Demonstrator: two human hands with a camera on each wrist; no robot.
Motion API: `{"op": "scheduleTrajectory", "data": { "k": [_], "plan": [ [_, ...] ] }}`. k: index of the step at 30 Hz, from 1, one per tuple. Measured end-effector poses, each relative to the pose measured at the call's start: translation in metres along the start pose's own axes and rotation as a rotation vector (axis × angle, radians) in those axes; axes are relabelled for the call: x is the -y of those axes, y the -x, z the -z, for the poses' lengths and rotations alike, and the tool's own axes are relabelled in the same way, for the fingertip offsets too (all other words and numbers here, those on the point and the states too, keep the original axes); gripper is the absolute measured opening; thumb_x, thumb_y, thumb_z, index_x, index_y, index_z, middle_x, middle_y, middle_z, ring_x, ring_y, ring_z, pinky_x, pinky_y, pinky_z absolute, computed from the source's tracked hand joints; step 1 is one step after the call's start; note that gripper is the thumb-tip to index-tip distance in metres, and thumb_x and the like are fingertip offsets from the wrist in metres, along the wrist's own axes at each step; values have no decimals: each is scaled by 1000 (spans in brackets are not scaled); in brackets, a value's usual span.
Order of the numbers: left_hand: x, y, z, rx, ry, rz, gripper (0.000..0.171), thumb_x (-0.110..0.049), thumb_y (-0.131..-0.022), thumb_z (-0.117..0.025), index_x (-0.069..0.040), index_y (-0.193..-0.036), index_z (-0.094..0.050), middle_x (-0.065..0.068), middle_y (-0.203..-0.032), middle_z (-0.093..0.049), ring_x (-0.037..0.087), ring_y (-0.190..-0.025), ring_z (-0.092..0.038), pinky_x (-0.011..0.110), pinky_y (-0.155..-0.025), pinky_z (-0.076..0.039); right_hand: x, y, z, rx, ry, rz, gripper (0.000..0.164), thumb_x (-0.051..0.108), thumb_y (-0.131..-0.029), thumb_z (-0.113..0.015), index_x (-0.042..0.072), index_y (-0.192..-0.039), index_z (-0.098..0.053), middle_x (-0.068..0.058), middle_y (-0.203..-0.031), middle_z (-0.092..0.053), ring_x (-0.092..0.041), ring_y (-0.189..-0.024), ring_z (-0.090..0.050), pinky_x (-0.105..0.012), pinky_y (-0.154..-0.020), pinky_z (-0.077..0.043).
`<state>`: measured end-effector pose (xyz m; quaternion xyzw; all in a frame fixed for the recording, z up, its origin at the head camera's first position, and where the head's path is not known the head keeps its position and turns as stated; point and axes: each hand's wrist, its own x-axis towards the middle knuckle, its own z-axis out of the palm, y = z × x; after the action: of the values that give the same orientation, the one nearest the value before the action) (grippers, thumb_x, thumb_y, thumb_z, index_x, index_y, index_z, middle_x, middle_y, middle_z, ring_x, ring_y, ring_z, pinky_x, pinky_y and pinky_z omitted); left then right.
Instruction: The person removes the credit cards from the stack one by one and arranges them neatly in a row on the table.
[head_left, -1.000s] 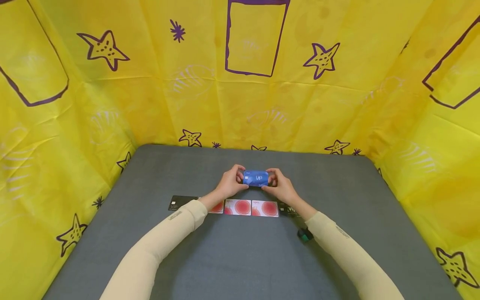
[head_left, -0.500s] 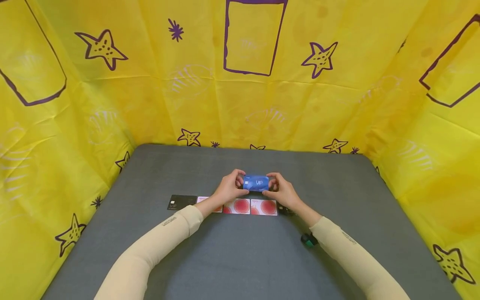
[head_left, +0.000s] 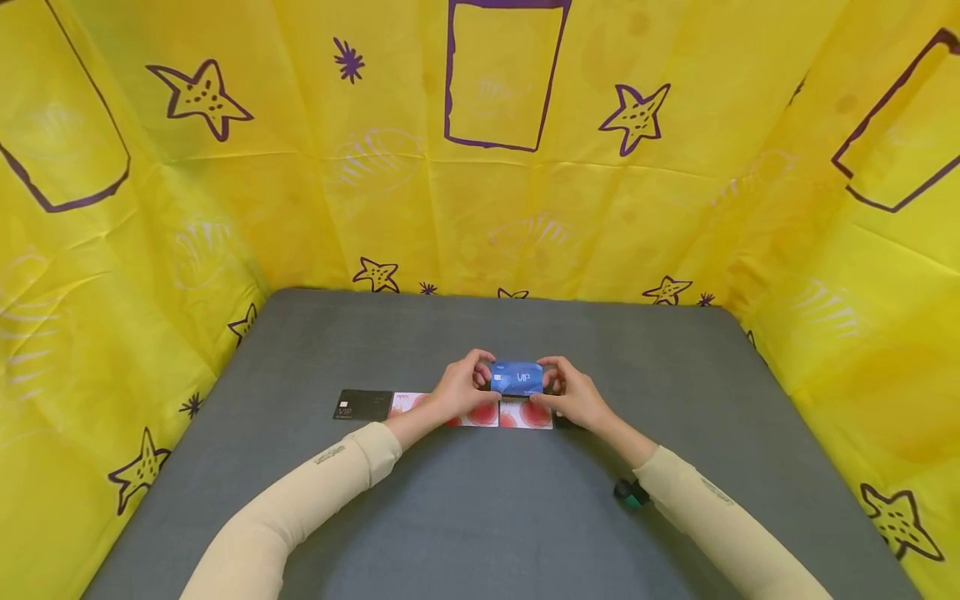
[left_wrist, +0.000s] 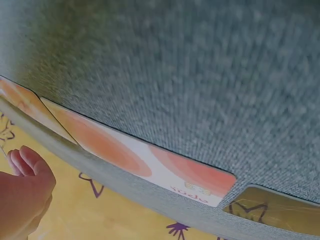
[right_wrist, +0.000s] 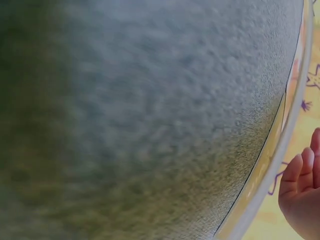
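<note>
A blue card (head_left: 516,377) printed "VIP" is held between both hands, above the row of cards in the head view. My left hand (head_left: 459,387) pinches its left end and my right hand (head_left: 581,396) pinches the right end. Below it, side by side on the table, lie a black VIP card (head_left: 363,405), several red-and-white cards (head_left: 534,415) and, at the right, another black card (head_left: 564,422) mostly covered by the right hand. The left wrist view shows a red-and-white card (left_wrist: 115,145) close up. In both wrist views the blue card is not clearly visible.
The grey table (head_left: 457,517) extends around the row. Yellow cloth (head_left: 465,217) with purple drawings hangs along its back and sides. A small black-and-green object (head_left: 632,493) shows by the right sleeve (head_left: 697,492).
Both hands have brought the blue card nearer to the row, down in the head view, so that it now meets the red-and-white cards' upper edge there. The grip stays the same.
</note>
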<state>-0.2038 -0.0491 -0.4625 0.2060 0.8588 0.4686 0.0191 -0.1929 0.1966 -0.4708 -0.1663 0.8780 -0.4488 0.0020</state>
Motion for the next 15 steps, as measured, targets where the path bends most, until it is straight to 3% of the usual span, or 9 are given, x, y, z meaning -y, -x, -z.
{"op": "scheduleTrajectory", "data": {
  "k": [15],
  "plan": [
    [-9,18,-9,62,75,-20,55,-5,-73,-85,-1,-119,-54,8,-89,-62,20,-76,-58,22,-69,-48,-3,26,6,13,8,3,55,14,-78,-83,9,-125,-55,-2,-90,-62,-17,-72,-53,-24,-59,-43]
  ]
}}
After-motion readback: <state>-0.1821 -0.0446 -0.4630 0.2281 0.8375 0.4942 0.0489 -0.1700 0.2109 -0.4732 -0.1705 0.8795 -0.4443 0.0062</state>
